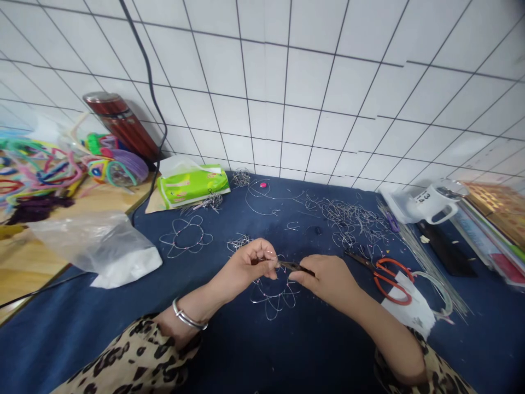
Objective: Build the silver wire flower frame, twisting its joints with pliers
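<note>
Between both hands hangs a flower-shaped wire frame (275, 300) with thin looped petals and tiny pinkish spots. My left hand (256, 261) pinches its wire at the top, thumb against the fingers. Wrapped round a pair of dark pliers (292, 266), my right hand (328, 278) points their jaws leftward at the wire by my left fingertips. The exact grip of the jaws is too small to make out. On the blue cloth to the left lies another wire flower (186, 236), with wide petals round a ring. A small heap of wire pieces (240, 242) sits just behind my left hand.
Orange-handled scissors (391, 279), a wire tangle (348, 216) and straight wires (430, 268) lie right, near a white mug (437, 202). Left are a plastic bag (118, 246), green tissue pack (192, 187), red thermos (123, 123) and black cable (150, 82). A tiled wall (262, 71) stands behind.
</note>
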Motion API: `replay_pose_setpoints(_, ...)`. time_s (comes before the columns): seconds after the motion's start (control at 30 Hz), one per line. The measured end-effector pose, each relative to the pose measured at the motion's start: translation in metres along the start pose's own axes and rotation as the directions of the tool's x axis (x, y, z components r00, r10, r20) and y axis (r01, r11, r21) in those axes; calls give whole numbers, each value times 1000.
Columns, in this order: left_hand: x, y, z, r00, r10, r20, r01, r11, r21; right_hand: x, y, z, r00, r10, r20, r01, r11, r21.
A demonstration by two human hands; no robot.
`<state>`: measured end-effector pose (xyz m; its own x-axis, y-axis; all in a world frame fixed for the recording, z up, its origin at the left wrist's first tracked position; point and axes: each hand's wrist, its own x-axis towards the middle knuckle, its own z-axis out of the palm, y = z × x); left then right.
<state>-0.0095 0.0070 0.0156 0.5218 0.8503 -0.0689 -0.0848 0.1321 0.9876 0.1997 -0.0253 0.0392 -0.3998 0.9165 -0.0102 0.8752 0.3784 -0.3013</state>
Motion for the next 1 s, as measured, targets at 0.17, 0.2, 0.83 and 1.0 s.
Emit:
replay_pose_setpoints(0.17,0,-1,1,1000,15,-12,-16,999,-29,1,0,2,1000,-2,20,1,998,58)
replay_pose_setpoints(0.2,0,-1,1,1000,18,-18,-18,1000,-24,1,-1,3,1000,-3,7,3,999,38)
replay_pose_setpoints(0.83,-3,-3,3,994,-31,-100,23,996,-87,-6,-15,7,950,-169,-261,60,922,-382)
replay_pose_setpoints(1.0,-3,-2,4,993,-22,-117,13,997,-76,-6,-10,10,964,-134,-231,59,950,-307)
